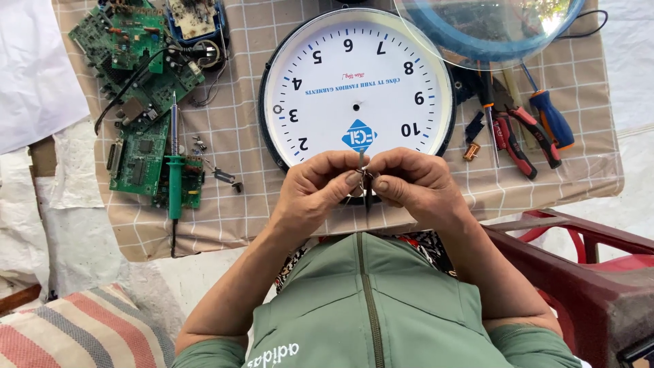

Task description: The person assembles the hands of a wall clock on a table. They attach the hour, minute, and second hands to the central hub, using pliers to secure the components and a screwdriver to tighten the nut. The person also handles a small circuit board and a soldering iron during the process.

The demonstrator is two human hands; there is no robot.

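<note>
Flanking clock face (354, 88): boards (139, 102), pliers (518, 133).

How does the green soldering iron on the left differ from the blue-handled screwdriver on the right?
The soldering iron has a slim green handle with a cord trailing from its end; the screwdriver has a thicker blue and orange handle and no cord. The soldering iron lies straight up the cloth, partly over the circuit boards; the screwdriver lies at a slant beside the pliers, its tip under the clear cover. Both lie untouched by either hand.

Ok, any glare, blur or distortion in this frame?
Head view: even daylight and soft shadows; reflections glare on the clear dome cover; the clock face is sharp; the thin dark parts between the left hand and right hand are too small to identify.
</note>
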